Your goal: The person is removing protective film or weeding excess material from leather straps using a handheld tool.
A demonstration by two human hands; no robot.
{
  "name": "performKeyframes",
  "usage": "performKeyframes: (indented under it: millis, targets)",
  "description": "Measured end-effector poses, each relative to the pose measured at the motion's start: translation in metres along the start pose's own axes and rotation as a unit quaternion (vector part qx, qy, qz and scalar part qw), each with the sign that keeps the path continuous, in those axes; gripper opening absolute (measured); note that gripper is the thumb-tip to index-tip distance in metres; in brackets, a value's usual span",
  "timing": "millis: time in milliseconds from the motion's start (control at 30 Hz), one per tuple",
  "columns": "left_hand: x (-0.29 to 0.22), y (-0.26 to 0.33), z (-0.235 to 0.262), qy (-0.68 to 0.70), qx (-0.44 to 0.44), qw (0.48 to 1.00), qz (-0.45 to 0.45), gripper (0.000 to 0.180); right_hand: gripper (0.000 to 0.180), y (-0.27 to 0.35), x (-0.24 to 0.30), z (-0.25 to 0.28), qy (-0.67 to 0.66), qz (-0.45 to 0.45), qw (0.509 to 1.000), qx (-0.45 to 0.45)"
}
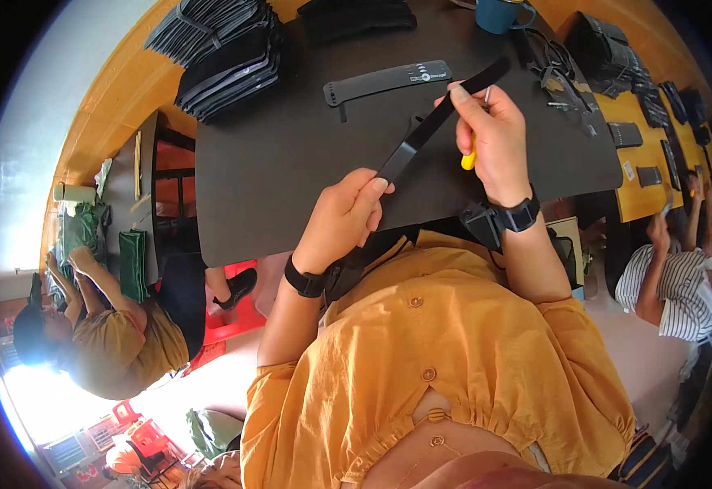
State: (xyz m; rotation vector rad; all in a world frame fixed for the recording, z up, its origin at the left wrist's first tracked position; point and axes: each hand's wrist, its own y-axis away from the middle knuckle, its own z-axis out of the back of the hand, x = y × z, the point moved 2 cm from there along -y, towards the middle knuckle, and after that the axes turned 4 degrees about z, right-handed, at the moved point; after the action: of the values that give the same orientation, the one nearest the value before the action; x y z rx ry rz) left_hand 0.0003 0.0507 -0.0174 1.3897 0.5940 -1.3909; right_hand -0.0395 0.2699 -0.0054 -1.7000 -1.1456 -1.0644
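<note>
A narrow black strap is stretched diagonally between my hands above the dark table. My left hand pinches its lower end between thumb and fingers. Higher up, my right hand grips the same strap, and its free end sticks out beyond the fingertips. A yellow-handled tool is also tucked in my right palm; a thin metal part shows by the fingers, but its kind is mostly hidden. Beyond my hands, a flat black piece with white print lies on the table.
A tall stack of black pieces stands at the far left, with another black pile behind. A blue mug and tangled black straps sit at the far right. People work at left and right.
</note>
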Motion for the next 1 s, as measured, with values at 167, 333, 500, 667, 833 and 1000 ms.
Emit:
performKeyframes:
  millis: [167,333,500,667,833,1000]
  targets:
    - [-0.010,-0.003,0.002,-0.072,0.027,0.997,-0.011,0.027,0.025,-0.018,0.007,0.035,-0.018,0.015,0.997,-0.080]
    - [-0.021,0.002,0.014,-0.149,0.038,0.988,-0.008,0.027,0.022,-0.042,0.032,0.093,-0.043,0.099,0.975,-0.192]
    - [-0.030,-0.009,0.025,-0.180,0.064,0.980,0.059,0.027,0.020,-0.042,0.070,0.146,-0.050,0.171,0.955,-0.236]
    - [-0.033,-0.028,0.012,-0.306,0.055,0.909,-0.278,0.021,0.015,-0.023,0.067,0.098,-0.013,0.150,0.978,-0.143]
    - [-0.039,-0.029,0.013,-0.279,-0.013,0.939,-0.202,0.022,0.015,-0.012,0.064,0.075,-0.005,0.145,0.987,-0.068]
    - [-0.033,-0.018,0.013,-0.125,-0.020,0.975,-0.181,0.030,0.017,0.014,0.051,0.022,0.055,0.066,0.990,0.109]
